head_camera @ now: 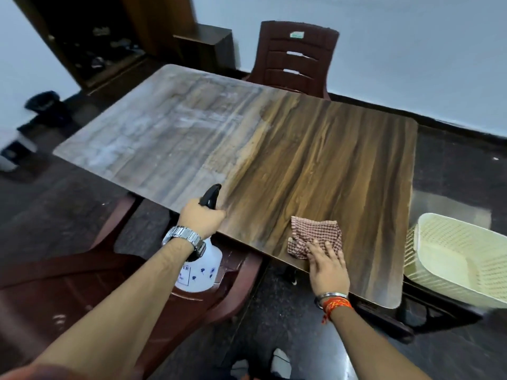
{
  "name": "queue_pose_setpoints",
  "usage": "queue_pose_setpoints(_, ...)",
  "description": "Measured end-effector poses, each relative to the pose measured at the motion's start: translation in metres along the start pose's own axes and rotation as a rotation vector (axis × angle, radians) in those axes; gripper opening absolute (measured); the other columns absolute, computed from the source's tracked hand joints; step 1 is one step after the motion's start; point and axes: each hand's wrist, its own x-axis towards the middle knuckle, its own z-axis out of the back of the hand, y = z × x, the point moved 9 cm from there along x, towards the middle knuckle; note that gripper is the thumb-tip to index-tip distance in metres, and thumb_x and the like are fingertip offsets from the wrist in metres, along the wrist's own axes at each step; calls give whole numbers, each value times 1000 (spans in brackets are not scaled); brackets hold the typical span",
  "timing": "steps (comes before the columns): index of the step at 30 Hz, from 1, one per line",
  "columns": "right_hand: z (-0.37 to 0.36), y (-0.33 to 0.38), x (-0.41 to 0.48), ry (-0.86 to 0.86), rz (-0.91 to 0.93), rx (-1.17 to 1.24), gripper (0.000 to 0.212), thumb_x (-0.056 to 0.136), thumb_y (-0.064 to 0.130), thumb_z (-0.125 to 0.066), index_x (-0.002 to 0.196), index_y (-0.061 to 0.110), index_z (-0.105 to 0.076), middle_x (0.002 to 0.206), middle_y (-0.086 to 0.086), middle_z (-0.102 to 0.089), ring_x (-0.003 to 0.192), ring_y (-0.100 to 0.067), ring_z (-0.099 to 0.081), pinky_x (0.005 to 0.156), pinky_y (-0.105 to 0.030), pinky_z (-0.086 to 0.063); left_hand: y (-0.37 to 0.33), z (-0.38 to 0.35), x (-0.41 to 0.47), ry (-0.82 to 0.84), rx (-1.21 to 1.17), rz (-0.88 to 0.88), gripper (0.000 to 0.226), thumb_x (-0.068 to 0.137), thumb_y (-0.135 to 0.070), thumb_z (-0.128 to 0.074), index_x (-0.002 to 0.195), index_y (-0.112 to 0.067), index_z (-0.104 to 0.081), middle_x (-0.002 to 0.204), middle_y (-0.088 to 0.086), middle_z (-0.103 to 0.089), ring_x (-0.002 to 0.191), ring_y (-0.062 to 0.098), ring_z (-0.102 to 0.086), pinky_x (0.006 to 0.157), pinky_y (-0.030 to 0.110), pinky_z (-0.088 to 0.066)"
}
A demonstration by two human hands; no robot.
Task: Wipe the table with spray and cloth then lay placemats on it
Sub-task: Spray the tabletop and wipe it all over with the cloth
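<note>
A wooden table (315, 149) fills the middle of the view; its left half looks pale and streaky, its right half dark. My left hand (201, 219) is shut on the neck of a white spray bottle (199, 272) with a black nozzle, held at the table's near edge and pointing over the pale half. A red-and-white checked cloth (315, 234) lies crumpled on the table near the front edge. My right hand (327, 266) lies flat on the cloth's near side with its fingers spread. No placemats are in view.
A dark brown plastic chair (297, 56) stands at the far side, another (153, 303) at the near left under the bottle. A cream plastic basket (455, 259) sits to the right of the table. A dark cabinet (90, 37) is at the back left.
</note>
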Motion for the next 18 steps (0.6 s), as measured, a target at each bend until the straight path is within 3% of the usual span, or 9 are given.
queue_pose_setpoints(4,-9,5,2,44,-126,54,37,99,28,-38,131,29,-57,143,7,-49,139,-23,-35,118,-41,-13,25,41,-1,-52,-20,18,15,70,-25,-72,74,-13,-66,59,7,-59,55,21,-52,53,29,-42)
queue_pose_setpoints(7,-17,24,7,93,-168,54,38,101,30,-39,137,29,-50,149,6,-41,144,-24,-24,117,-40,-6,49,65,3,-84,-43,57,20,70,-24,-71,69,-7,-62,67,11,-69,63,29,-63,56,28,-45)
queue_pose_setpoints(10,-28,58,15,111,-179,19,39,101,30,-38,139,29,-47,151,4,-38,144,-27,-22,117,-41,-5,72,88,20,-55,-90,81,27,66,-27,-72,79,-3,-72,70,16,-73,68,31,-71,57,33,-54)
queue_pose_setpoints(13,-51,106,22,120,-173,43,39,101,29,-39,139,27,-48,151,3,-38,144,-28,-22,117,-42,-5,97,124,46,-15,-124,86,36,59,-33,-71,84,-7,-74,75,10,-75,66,28,-72,57,28,-56)
queue_pose_setpoints(18,-86,179,38,147,-199,54,38,101,28,-41,138,25,-49,151,1,-37,143,-31,-23,117,-46,-8,127,186,90,44,-83,25,39,61,-36,-78,88,-9,-71,80,7,-75,69,25,-72,54,24,-51)
